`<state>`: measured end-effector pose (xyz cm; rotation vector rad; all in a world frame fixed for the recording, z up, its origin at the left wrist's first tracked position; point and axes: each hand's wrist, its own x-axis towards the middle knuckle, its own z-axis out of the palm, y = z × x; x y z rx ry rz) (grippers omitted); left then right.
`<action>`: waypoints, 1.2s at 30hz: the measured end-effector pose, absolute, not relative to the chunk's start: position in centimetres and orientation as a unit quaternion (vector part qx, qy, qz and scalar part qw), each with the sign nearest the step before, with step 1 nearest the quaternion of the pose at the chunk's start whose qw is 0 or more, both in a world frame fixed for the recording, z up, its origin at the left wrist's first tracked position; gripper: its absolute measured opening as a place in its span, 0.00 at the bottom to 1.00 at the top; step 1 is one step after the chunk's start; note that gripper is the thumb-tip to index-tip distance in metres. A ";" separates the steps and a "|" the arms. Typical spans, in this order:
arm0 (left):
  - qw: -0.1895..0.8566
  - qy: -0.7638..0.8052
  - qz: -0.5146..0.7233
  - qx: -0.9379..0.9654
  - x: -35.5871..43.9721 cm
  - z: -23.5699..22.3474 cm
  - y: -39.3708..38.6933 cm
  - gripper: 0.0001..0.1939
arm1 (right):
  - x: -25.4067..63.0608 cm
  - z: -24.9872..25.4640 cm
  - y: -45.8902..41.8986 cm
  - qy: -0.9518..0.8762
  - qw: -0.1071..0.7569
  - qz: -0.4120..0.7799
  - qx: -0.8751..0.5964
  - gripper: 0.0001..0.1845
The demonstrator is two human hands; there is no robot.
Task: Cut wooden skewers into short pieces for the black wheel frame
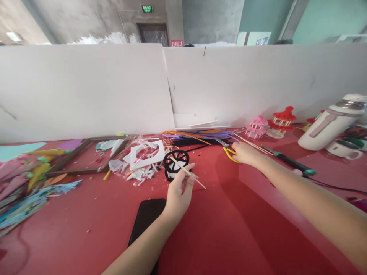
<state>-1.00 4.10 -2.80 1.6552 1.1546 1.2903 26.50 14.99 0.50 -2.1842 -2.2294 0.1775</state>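
Observation:
My left hand (181,187) pinches a thin wooden stick (200,183), held slantwise above the red table. Just beyond its fingers stands a small round black frame (176,160) with spokes on top and white material inside. My right hand (243,152) reaches far forward to the yellow-handled scissors (231,154); its fingers are at the handles, and how firmly they grip is hidden. The scissors' blades point toward a bundle of purple, orange and black pipe cleaners (197,135). A black phone (146,221) lies partly under my left forearm.
White scraps (146,156) lie left of the black frame, beside a brown wooden frame (71,170). At right are a pink pagoda model (257,128), a red one (282,122), a green-black hot glue tool (295,163), a thermos (327,126) and a mug (342,149). White boards (86,91) stand behind.

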 end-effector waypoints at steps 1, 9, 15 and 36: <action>0.367 0.443 0.503 0.645 -1.0 -2.9 4.1 0.15 | 26.3 0.3 15.3 -0.709 0.001 0.055 -0.703 0.19; 0.341 0.410 0.573 0.623 -1.5 -2.7 3.8 0.15 | 26.9 0.4 16.9 -0.682 -0.014 0.072 -0.728 0.18; 0.365 0.403 0.566 0.620 -1.1 -2.4 4.0 0.18 | 29.2 2.3 12.6 -0.694 0.129 -0.014 -0.708 0.18; 0.246 0.414 0.441 0.758 -0.9 -1.1 3.4 0.14 | 28.3 -1.5 0.7 -0.846 0.138 0.044 -0.514 0.20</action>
